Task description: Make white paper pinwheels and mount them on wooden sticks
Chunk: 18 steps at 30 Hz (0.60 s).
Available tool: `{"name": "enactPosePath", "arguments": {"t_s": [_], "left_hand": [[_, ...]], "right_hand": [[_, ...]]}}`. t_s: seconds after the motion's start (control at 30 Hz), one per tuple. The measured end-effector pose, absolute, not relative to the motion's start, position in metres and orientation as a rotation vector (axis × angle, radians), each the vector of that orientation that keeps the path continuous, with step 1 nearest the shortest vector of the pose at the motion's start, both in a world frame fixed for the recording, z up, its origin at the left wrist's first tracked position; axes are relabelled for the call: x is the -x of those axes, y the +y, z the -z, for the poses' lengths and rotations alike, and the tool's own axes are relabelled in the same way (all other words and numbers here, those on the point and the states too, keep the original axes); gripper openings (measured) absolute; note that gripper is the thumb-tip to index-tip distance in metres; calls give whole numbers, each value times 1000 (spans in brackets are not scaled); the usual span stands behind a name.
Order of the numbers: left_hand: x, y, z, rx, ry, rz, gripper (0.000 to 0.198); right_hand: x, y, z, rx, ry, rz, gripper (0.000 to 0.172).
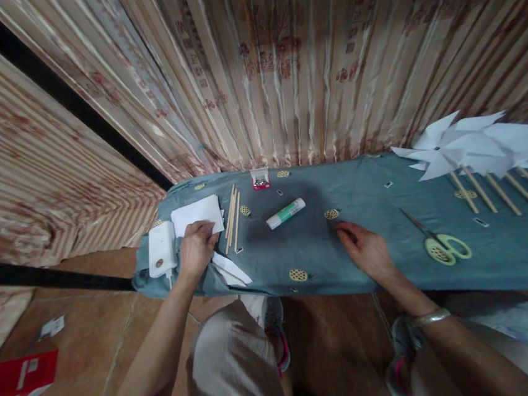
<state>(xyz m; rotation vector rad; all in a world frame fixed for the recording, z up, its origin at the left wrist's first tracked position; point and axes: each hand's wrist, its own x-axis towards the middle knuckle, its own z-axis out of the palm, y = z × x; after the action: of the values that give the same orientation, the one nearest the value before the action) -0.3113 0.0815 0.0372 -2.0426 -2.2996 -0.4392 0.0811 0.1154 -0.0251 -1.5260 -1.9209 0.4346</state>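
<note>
Could skew wooden sticks (238, 222) by dragging white paper (195, 213), apparently pinched in left hand (196, 248) (with right hand (366, 249) loosely curled, empty-looking).

The glue stick (286, 213) lies on the cloth-covered tabletop (317, 264). Left of it are thin wooden sticks (237, 221), then white paper (191, 216), with the left hand (197, 248) touching the paper's near edge, fingers bent. Just beyond the glue stick stands a small open red box (261, 186). To its right, the right hand (366, 251) curls near the cloth; farther right lie scissors (430, 235) and white pinwheels (464, 144).
</note>
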Motion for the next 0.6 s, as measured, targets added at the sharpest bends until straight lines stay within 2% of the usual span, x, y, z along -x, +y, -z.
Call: {"name": "enactPosePath", "arguments": {"t_s": [0.3,0.6], "left_hand": [[311,78,-40,2069,-2335,341,37],[321,85,-42,1630,-2721,936,28]], "right_hand": [[-81,116,23,1562,-1916,-472,32],[-81,115,23,1584,-1922,-474,32]]}}
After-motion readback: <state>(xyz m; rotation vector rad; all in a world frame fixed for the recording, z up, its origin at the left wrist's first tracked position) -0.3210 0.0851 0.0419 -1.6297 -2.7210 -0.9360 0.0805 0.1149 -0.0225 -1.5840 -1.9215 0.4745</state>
